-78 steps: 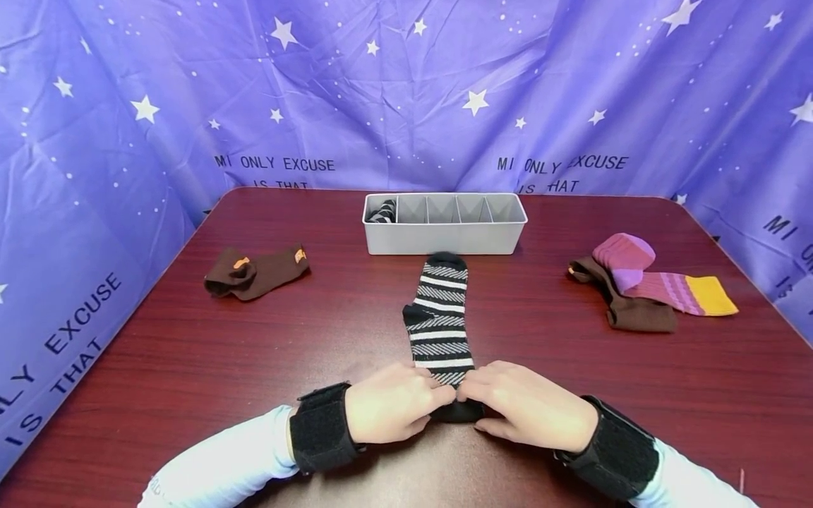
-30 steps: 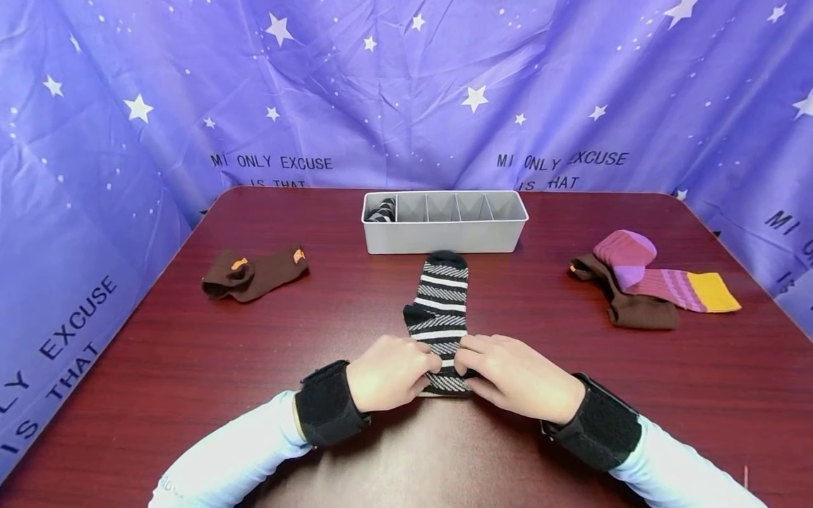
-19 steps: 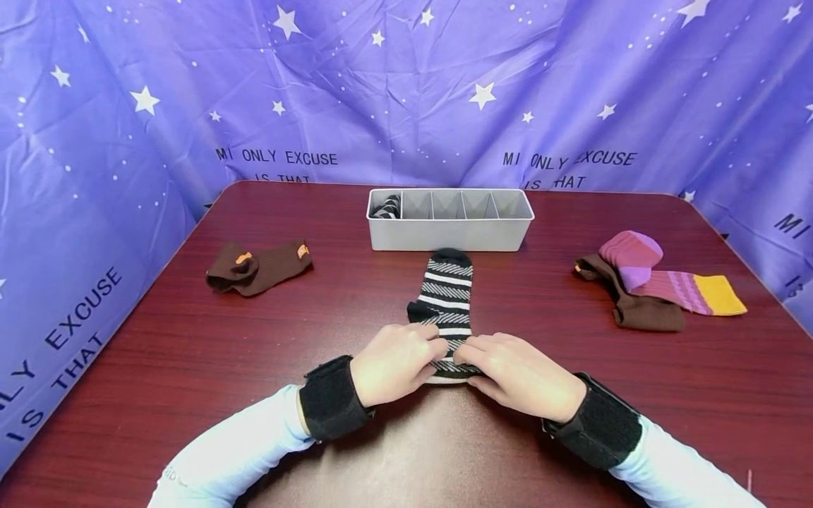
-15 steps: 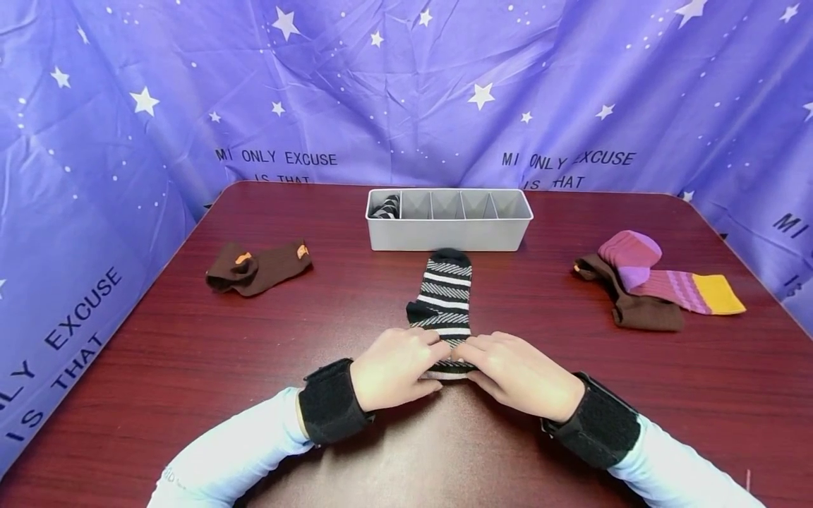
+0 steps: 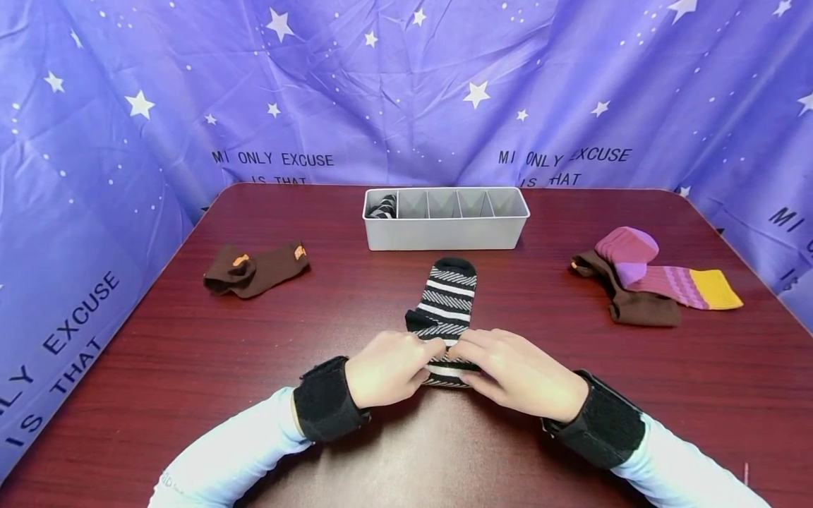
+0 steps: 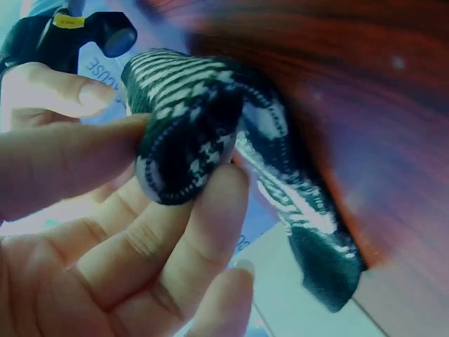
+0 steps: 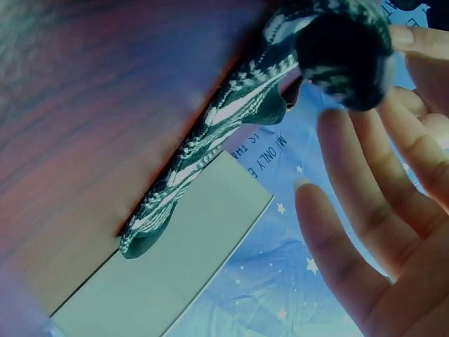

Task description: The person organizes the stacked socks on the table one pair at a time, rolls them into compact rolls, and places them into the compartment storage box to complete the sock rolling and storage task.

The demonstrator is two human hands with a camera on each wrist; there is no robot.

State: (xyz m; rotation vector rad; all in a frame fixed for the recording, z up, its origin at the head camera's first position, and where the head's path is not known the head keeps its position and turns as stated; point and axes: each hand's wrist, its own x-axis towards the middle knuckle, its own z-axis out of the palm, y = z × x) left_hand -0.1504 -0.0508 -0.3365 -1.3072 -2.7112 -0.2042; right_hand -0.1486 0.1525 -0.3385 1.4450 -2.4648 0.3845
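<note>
A black sock with white and grey stripes (image 5: 447, 296) lies lengthwise before me, its black toe pointing at the grey box. Its cuff end is rolled up into a short roll. My left hand (image 5: 390, 368) pinches the left end of that roll between thumb and fingers; the left wrist view shows the spiral of the rolled sock (image 6: 186, 158) there. At the other end, my right hand (image 5: 521, 370) grips the roll with thumb and fingertips. In the right wrist view the flat part of the sock (image 7: 210, 133) stretches away along the table. My fingers hide some of the roll.
Behind the sock stands a grey divided box (image 5: 447, 234), with a rolled black-and-white sock (image 5: 384, 207) in its leftmost compartment. A brown sock (image 5: 273, 271) lies at left. At right, a pink sock with a yellow cuff (image 5: 673, 286) lies across another brown sock (image 5: 644, 309).
The sock's black cuff has been rolled in and both hands have moved forward along the sock. Most recently, its toe has slid slightly back from the box, toward me.
</note>
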